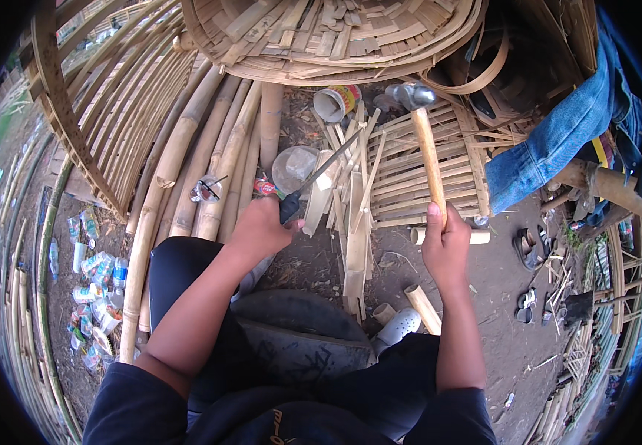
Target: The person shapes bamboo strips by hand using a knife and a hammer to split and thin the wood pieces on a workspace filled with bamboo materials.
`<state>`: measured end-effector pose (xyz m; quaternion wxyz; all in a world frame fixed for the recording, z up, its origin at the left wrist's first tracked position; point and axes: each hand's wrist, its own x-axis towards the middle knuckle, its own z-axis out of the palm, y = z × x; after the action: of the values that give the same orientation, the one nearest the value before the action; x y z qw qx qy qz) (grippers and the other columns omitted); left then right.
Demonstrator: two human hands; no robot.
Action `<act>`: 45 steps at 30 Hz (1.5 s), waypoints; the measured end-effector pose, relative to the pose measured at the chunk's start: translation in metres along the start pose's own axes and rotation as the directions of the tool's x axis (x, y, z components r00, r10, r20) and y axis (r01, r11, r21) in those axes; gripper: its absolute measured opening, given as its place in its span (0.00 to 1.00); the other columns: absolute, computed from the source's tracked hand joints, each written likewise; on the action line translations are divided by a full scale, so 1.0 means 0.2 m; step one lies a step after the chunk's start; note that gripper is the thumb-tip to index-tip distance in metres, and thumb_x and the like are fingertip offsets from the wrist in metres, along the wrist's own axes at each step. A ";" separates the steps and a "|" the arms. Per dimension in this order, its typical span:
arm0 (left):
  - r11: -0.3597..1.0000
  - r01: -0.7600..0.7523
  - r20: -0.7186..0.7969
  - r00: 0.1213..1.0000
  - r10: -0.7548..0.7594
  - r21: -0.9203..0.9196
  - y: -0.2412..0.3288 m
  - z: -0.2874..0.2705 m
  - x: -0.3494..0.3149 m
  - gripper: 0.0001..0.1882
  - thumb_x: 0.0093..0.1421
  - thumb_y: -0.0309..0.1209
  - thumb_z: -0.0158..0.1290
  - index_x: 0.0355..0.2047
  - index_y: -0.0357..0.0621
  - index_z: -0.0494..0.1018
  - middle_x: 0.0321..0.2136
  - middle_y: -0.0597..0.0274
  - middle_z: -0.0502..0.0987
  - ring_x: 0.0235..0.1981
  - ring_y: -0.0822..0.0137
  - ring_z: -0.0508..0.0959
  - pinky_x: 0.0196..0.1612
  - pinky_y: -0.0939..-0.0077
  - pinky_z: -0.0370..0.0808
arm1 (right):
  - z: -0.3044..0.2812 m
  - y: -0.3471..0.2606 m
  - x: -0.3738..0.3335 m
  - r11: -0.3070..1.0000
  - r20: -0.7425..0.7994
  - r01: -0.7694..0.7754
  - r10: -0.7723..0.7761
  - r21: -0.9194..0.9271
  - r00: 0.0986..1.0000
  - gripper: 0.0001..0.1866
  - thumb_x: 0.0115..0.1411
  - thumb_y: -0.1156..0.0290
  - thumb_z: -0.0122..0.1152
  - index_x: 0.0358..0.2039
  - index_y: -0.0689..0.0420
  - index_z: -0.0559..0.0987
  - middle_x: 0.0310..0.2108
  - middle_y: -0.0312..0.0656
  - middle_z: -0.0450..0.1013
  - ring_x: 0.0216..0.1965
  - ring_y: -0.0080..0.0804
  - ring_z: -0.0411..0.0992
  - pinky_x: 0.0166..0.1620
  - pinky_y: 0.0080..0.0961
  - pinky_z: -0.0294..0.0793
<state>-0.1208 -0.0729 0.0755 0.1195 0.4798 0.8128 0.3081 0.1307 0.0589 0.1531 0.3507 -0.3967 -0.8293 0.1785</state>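
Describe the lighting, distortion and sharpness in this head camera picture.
Head view: soft daylight, weak shadows, no harsh glare; strong fisheye bending curves the bamboo poles toward a black rim; the left hand on the knife and the right hand on the hammer look sharp; the edges smear slightly.

You are in an outdoor bamboo-weaving workshop: dirt ground (499, 282), stacked bamboo poles (210, 163), cut slats (354, 215), half-woven baskets (336, 37).

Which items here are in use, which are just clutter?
In use: hammer in right hand; knife in left hand; split bamboo strips under the blade.

Lying about: tin can, plastic bottles, denim jacket, bamboo poles, sandals.
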 end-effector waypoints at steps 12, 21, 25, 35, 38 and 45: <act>0.965 0.019 0.219 0.973 -0.079 0.261 0.04 -0.12 0.06 0.19 0.49 0.41 0.60 0.31 0.36 0.77 0.30 0.45 0.79 0.36 0.50 0.80 0.41 0.61 0.76 | 0.23 0.11 -0.03 0.966 0.269 -0.183 0.228 -0.184 0.936 0.25 0.64 0.54 0.50 0.26 0.68 0.76 0.19 0.60 0.70 0.26 0.62 0.70 0.32 0.45 0.69; 0.963 0.083 0.203 0.969 -0.138 0.257 0.01 -0.11 0.08 0.12 0.48 0.28 0.52 0.32 0.36 0.77 0.33 0.45 0.79 0.39 0.52 0.80 0.43 0.63 0.77 | -0.24 -0.51 0.17 0.841 -0.332 0.338 -0.204 0.422 0.921 0.23 0.68 0.54 0.44 0.22 0.59 0.64 0.13 0.29 0.57 0.15 0.15 0.54 0.17 0.17 0.51; 0.963 0.069 0.213 0.969 -0.128 0.261 -0.02 -0.14 0.07 0.13 0.49 0.27 0.51 0.35 0.36 0.76 0.35 0.45 0.79 0.40 0.52 0.80 0.43 0.62 0.77 | 0.05 -0.31 0.01 0.759 -0.478 0.390 -0.119 0.521 0.870 0.27 0.67 0.47 0.40 0.19 0.57 0.62 0.12 0.31 0.57 0.12 0.18 0.54 0.16 0.19 0.51; 0.969 0.050 0.178 0.980 -0.095 0.240 0.00 -0.01 0.05 0.12 0.47 0.27 0.50 0.30 0.35 0.77 0.31 0.43 0.79 0.37 0.49 0.80 0.42 0.59 0.77 | 0.22 0.05 -0.34 0.958 0.081 -0.259 0.269 -0.121 0.960 0.26 0.66 0.56 0.49 0.20 0.67 0.72 0.13 0.56 0.65 0.16 0.48 0.66 0.24 0.41 0.65; 0.961 0.057 0.235 0.964 -0.123 0.269 0.03 -0.02 0.07 0.12 0.49 0.28 0.51 0.33 0.36 0.78 0.34 0.46 0.79 0.39 0.54 0.81 0.41 0.64 0.79 | -0.03 -0.16 -0.18 0.994 -0.044 -0.106 0.104 -0.037 0.994 0.25 0.67 0.58 0.49 0.20 0.65 0.69 0.10 0.44 0.60 0.13 0.28 0.60 0.20 0.31 0.60; 0.962 0.075 0.210 0.969 -0.133 0.263 0.03 -0.01 0.05 0.12 0.49 0.27 0.51 0.33 0.36 0.78 0.34 0.45 0.79 0.38 0.53 0.81 0.42 0.64 0.78 | -0.33 -0.52 0.03 0.783 -0.454 0.366 -0.121 0.503 0.883 0.25 0.68 0.49 0.41 0.24 0.57 0.60 0.13 0.31 0.53 0.13 0.16 0.50 0.15 0.16 0.48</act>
<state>-0.1230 -0.0622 0.0830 0.1650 0.4795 0.8507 0.1387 0.1205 -0.0003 0.2611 0.6349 -0.1866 -0.6922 0.2880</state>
